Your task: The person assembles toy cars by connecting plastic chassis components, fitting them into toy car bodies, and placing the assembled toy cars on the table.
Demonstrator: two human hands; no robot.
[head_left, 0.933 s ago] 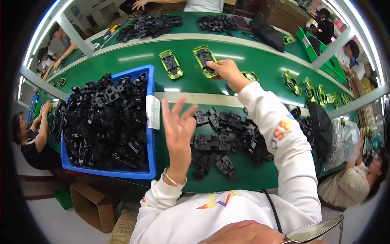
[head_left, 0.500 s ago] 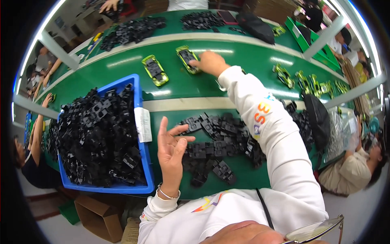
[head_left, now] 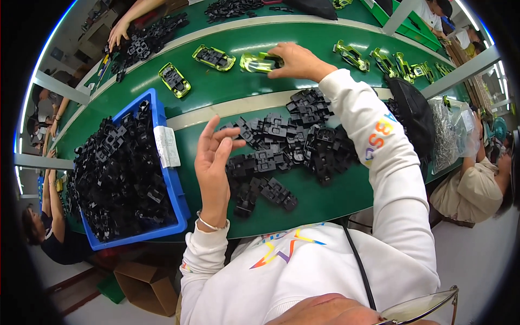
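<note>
My right hand is stretched out over the green belt, its fingers closed on the end of a lime-green toy car body shell. The shell looks slightly blurred. To its left lie two more lime-green toy car bodies, one near and one farther left, each with a black part set inside. Nearer to me, my left hand is raised with fingers apart and holds nothing. Beside it, a heap of black plastic chassis parts covers part of the green tabletop.
A blue crate full of black parts stands on the left. Several lime-green car shells sit along the belt on the right, near a black bag. Another person's hand reaches over black parts at the far left.
My right hand has gone from a car body with a black part inside to another lime-green shell. The head view has shifted, and my left hand remains raised and open.
</note>
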